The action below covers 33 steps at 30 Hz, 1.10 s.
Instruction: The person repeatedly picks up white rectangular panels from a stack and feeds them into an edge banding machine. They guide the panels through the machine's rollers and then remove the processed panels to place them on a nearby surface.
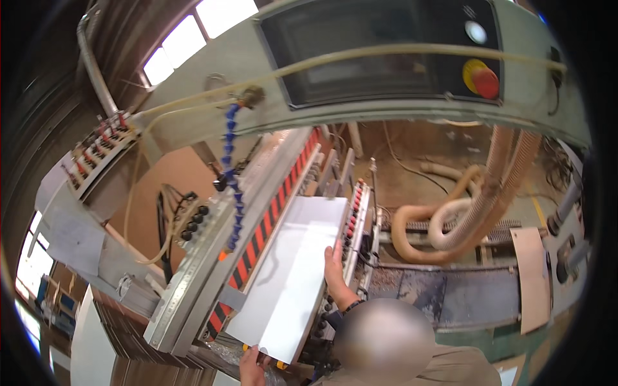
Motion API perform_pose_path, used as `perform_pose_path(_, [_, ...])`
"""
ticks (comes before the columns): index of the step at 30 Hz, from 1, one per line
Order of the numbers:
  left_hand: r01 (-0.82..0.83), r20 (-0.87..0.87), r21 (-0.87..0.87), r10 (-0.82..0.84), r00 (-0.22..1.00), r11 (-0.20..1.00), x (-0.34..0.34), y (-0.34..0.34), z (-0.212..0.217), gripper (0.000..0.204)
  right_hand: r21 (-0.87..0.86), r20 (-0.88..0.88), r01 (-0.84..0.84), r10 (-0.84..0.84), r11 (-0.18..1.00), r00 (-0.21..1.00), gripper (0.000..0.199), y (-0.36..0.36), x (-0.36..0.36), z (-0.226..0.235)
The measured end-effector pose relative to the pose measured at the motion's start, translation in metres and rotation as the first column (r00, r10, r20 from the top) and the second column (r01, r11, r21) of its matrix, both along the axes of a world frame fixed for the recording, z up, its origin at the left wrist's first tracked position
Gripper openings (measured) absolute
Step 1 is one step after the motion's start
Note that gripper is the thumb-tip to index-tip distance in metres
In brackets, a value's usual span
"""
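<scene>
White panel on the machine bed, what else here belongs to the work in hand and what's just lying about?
In the work:
white panel
left hand at its near edge
right hand on its right edge
red-and-black striped fence

Lying about:
dust hoses
brown board
red stop button

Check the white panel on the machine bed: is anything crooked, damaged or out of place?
Nothing stands out. The white panel lies flat along the red-and-black striped fence, its long edge parallel to it. The right hand presses its right edge, the left hand holds its near corner. No chips or cracks are visible.
</scene>
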<state>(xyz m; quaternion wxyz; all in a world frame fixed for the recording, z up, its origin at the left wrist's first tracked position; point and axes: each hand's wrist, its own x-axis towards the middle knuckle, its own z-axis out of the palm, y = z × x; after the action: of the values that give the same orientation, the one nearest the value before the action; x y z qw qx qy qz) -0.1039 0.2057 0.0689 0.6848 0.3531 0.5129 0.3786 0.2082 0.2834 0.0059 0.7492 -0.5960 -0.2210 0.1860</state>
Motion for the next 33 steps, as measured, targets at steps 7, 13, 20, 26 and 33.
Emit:
perform_pose_path(7, [-0.098, -0.142, 0.115, 0.114, 0.983, 0.988, -0.002, 0.004, -0.015, 0.028, 0.082, 0.020, 0.098, -0.100, 0.992, 0.995, 0.053, -0.034, -0.044, -0.029])
perform_pose_path(13, [0.010, -0.320, 0.135, 0.034, 0.947, 0.991, -0.010, 0.014, -0.013, 0.021, 0.098, 0.054, 0.119, -0.124, 0.988, 0.991, 0.051, -0.024, -0.067, -0.035])
perform_pose_path(20, [0.188, -0.433, 0.116, -0.121, 0.893, 0.975, -0.029, 0.029, -0.016, 0.023, 0.108, 0.024, 0.164, -0.167, 0.981, 0.986, 0.051, -0.012, -0.067, -0.048])
perform_pose_path(26, [0.130, -0.195, 0.226, -0.086, 0.977, 0.966, -0.041, 0.020, -0.041, 0.030, -0.174, -0.081, 0.055, -0.070, 0.983, 0.994, 0.045, -0.024, -0.058, -0.047])
perform_pose_path(33, [0.140, -0.384, 0.629, 0.150, 0.911, 0.764, -0.023, -0.004, -0.050, 0.049, 0.274, -0.043, 0.066, -0.056, 0.959, 0.997, 0.047, -0.036, -0.103, -0.016])
